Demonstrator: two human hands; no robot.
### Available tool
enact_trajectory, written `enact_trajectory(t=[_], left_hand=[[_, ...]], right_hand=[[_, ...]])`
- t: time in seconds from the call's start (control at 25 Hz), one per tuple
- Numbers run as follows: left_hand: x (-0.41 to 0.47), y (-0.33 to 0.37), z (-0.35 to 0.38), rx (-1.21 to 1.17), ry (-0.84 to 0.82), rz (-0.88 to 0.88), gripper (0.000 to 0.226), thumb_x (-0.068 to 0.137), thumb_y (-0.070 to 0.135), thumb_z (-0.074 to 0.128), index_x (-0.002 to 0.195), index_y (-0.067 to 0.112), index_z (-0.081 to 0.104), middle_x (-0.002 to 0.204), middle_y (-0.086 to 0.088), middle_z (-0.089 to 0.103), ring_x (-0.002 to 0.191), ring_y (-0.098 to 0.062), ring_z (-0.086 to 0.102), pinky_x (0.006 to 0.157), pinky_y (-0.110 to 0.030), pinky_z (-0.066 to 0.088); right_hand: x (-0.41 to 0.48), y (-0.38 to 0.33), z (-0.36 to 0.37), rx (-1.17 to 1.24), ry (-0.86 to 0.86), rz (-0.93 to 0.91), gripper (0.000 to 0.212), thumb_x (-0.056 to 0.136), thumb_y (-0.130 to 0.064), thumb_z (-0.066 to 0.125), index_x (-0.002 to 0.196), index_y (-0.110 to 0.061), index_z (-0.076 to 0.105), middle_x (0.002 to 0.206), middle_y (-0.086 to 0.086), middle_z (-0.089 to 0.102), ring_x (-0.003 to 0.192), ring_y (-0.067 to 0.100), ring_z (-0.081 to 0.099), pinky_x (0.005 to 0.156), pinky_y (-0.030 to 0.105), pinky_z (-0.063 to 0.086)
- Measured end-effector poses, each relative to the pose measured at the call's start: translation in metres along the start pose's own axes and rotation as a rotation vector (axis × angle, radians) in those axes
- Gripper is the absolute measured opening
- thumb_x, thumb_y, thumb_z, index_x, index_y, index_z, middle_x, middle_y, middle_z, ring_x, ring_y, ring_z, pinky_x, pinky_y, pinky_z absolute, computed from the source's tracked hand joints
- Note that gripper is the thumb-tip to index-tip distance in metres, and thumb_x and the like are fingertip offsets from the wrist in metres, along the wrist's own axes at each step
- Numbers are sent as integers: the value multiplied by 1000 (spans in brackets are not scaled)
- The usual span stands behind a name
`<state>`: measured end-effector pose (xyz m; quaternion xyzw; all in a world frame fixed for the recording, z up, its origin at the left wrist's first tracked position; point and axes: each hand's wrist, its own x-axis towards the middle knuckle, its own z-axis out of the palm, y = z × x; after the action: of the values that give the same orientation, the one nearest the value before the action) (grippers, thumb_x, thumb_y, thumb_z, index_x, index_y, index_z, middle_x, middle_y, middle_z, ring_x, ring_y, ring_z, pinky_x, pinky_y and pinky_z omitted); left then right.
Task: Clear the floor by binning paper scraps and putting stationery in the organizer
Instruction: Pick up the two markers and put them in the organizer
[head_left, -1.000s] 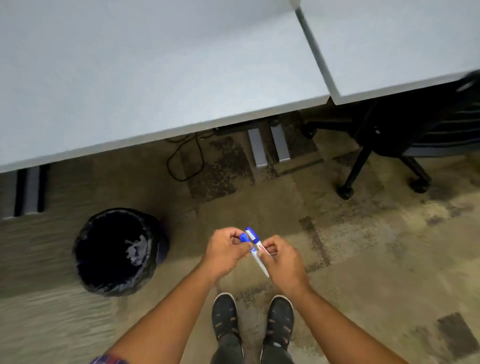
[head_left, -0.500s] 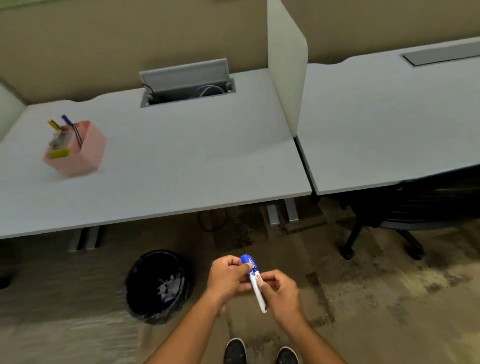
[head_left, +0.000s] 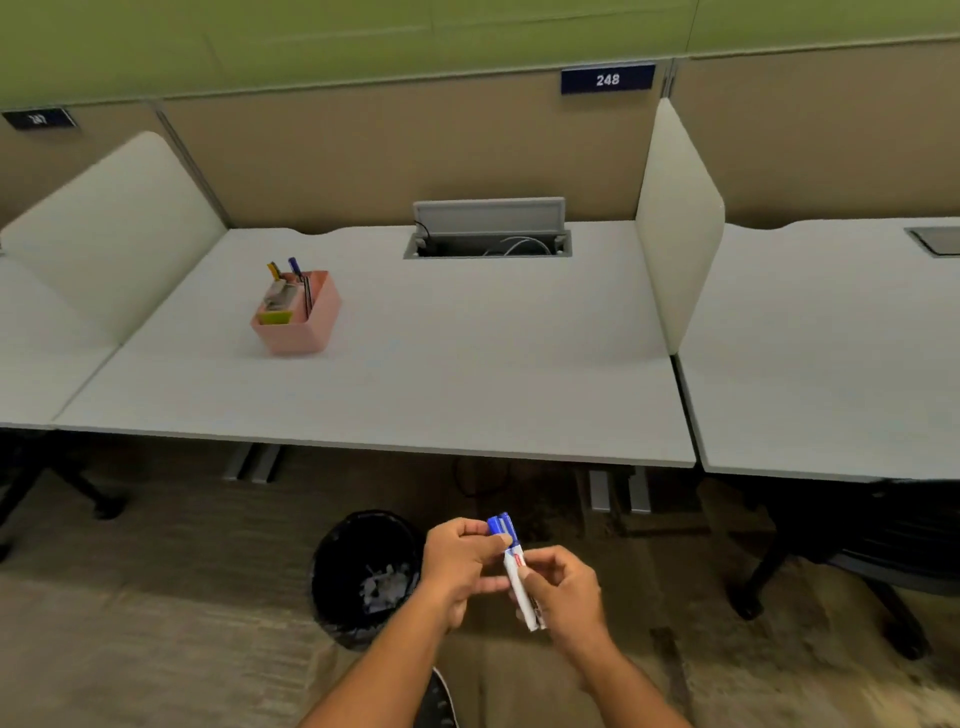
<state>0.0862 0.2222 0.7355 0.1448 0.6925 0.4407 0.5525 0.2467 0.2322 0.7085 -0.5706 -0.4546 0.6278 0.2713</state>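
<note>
Both my hands hold white markers with blue caps low in the middle of the view, above the floor. My left hand pinches the blue cap end, and my right hand grips the white barrels lower down. The pink organizer stands on the grey desk at the left, with pens and other stationery upright in it. A black bin with paper scraps inside sits on the floor just left of my left hand.
White divider panels stand at both sides of the desk. An open cable hatch sits at the desk's back. A black office chair is tucked under the right desk. Desk legs and a cable lie below.
My view has tilted up from the floor to the desk, bringing the organizer and partitions into sight. My hands have kept hold of the markers throughout.
</note>
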Motion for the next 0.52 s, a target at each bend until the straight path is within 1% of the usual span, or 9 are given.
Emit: enact_trajectory(t=[0.12, 0.28, 0.4, 0.52], left_hand=[[9, 20, -29, -29, -6, 30, 21, 84, 7, 84, 104, 10, 77, 93, -12, 84, 86, -28, 83, 68, -42, 67], [35, 52, -76, -73, 5, 51, 23, 83, 7, 85, 105, 9, 77, 92, -12, 84, 87, -29, 83, 74, -45, 68], [57, 78, -114, -66, 6, 84, 23, 84, 8, 84, 105, 9, 76, 91, -10, 84, 85, -27, 83, 74, -43, 68], [79, 107, -155, -66, 15, 107, 22, 85, 8, 83, 105, 9, 75, 91, -9, 83, 85, -27, 83, 72, -41, 68]], right_hand=[[12, -27, 29, -2, -43, 19, 7, 90, -18, 79, 87, -25, 78, 85, 4, 80, 75, 29, 79, 66, 51, 67], [36, -61, 81, -126, -61, -31, 16, 89, -19, 78, 82, -33, 78, 89, -6, 79, 85, 16, 77, 79, 40, 66], [56, -86, 125, -197, -78, -61, 17, 86, -18, 78, 82, -35, 76, 89, -8, 79, 85, 14, 77, 79, 38, 65], [78, -110, 167, -246, -129, -97, 15, 86, -21, 78, 84, -35, 75, 92, -9, 79, 86, 11, 76, 78, 32, 64]])
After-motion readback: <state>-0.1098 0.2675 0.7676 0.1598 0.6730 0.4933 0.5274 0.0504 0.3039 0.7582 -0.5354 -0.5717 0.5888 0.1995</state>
